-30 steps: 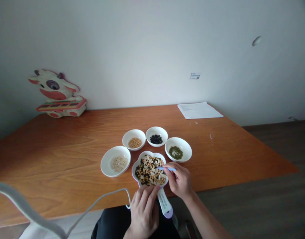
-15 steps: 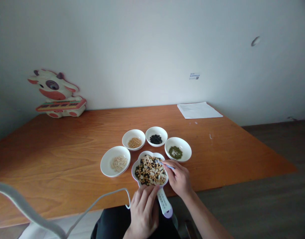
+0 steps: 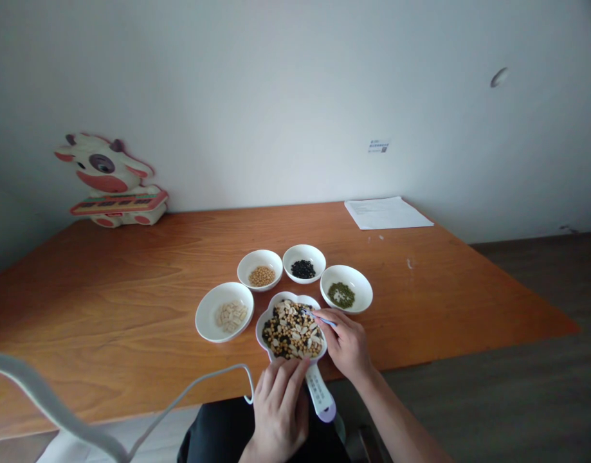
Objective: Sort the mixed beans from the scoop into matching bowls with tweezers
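A white flower-shaped dish with a handle (image 3: 320,393) lies at the table's front edge, its handle jutting toward me. Mixed yellow and black beans and pale flat pieces (image 3: 291,329) fill it. My left hand (image 3: 280,400) has its fingers curled at the near rim, beside the handle; its thumb is hidden. In my right hand (image 3: 347,341), thumb and fingers are closed on slim blue tweezers (image 3: 328,321), whose tips reach into the mix at the right side. Whether the tips hold a piece is too small to tell.
Around the dish stand white bowls with pale pieces (image 3: 206,323), yellow beans (image 3: 245,265), black beans (image 3: 295,251) and green beans (image 3: 360,289). A cow toy keyboard (image 3: 116,186) stands at back left, papers (image 3: 388,213) at back right. A white cable (image 3: 199,381) crosses the front left edge.
Almost nothing differs. The view has shifted very slightly; both hands, the tweezers and the dish keep their places.
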`<act>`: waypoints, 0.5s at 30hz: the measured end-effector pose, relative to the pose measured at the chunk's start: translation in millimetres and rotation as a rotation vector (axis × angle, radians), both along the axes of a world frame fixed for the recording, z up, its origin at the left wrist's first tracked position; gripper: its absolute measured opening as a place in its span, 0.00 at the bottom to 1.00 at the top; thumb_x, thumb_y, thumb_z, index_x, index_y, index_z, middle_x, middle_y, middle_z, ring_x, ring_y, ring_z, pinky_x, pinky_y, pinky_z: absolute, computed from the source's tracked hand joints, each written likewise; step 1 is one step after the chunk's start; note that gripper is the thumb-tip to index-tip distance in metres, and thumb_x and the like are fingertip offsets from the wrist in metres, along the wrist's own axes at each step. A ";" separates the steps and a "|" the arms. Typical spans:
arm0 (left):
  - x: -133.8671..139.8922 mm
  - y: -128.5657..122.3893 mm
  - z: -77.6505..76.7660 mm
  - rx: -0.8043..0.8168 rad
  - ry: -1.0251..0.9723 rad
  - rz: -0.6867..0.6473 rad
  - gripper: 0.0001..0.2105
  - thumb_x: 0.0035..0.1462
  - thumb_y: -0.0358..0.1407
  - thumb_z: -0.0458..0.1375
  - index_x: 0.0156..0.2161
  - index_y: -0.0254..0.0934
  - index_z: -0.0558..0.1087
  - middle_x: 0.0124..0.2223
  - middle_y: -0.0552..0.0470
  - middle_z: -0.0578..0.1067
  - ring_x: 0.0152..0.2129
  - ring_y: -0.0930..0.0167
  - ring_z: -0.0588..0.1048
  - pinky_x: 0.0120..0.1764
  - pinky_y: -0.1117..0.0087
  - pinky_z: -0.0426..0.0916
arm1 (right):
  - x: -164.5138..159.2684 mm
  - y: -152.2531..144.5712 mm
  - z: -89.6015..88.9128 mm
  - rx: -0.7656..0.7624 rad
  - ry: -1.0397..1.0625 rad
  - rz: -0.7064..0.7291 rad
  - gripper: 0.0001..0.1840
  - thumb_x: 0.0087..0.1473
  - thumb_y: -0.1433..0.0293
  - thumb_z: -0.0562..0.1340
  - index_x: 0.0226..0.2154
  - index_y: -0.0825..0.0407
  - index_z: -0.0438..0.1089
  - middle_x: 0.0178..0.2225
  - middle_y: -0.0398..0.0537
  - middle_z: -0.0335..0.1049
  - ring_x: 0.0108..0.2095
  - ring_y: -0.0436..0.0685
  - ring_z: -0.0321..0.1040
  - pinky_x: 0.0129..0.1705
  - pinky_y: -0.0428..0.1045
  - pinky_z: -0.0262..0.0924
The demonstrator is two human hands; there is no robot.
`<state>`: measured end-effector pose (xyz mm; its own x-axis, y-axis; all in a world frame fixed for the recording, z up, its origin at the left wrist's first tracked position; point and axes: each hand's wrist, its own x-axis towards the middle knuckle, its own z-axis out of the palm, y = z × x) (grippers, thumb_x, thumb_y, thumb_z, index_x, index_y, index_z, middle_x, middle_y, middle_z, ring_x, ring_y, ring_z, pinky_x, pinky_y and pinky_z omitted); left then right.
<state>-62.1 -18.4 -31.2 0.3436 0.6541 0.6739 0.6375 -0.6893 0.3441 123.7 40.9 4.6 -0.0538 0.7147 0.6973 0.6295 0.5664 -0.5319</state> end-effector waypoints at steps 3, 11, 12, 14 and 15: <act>-0.1 -0.1 -1.2 -0.005 0.002 0.001 0.23 0.58 0.23 0.50 0.58 0.36 0.67 0.48 0.45 0.75 0.45 0.64 0.72 0.47 0.62 0.68 | 0.0 0.1 -0.3 -0.014 0.005 0.009 0.13 0.61 0.77 0.57 0.45 0.50 0.73 0.39 0.50 0.78 0.40 0.56 0.76 0.42 0.50 0.73; 0.2 0.2 1.7 -0.001 0.005 0.005 0.23 0.58 0.23 0.50 0.58 0.36 0.68 0.47 0.46 0.75 0.44 0.65 0.73 0.46 0.63 0.68 | 0.6 0.2 -1.3 -0.012 -0.004 0.016 0.13 0.61 0.77 0.57 0.45 0.50 0.72 0.39 0.50 0.78 0.39 0.55 0.76 0.42 0.49 0.73; 0.2 0.1 1.8 -0.001 0.005 0.004 0.23 0.58 0.23 0.50 0.58 0.37 0.68 0.47 0.46 0.75 0.44 0.65 0.73 0.46 0.63 0.68 | 0.7 0.2 -1.0 -0.011 -0.004 0.019 0.13 0.61 0.77 0.57 0.45 0.50 0.72 0.39 0.50 0.78 0.40 0.55 0.76 0.42 0.49 0.73; 0.1 -0.1 1.8 -0.001 0.005 0.003 0.23 0.58 0.24 0.50 0.58 0.36 0.67 0.47 0.46 0.75 0.44 0.65 0.73 0.46 0.63 0.68 | 0.8 0.2 0.1 -0.006 -0.004 0.021 0.13 0.61 0.77 0.57 0.45 0.50 0.73 0.39 0.50 0.78 0.39 0.55 0.76 0.42 0.50 0.73; 0.0 -0.3 1.9 -0.001 0.004 0.002 0.23 0.58 0.24 0.50 0.58 0.36 0.67 0.47 0.46 0.75 0.44 0.65 0.73 0.46 0.63 0.68 | 0.7 0.2 0.9 -0.005 -0.004 0.020 0.13 0.61 0.77 0.57 0.45 0.50 0.73 0.39 0.50 0.78 0.39 0.55 0.76 0.42 0.50 0.74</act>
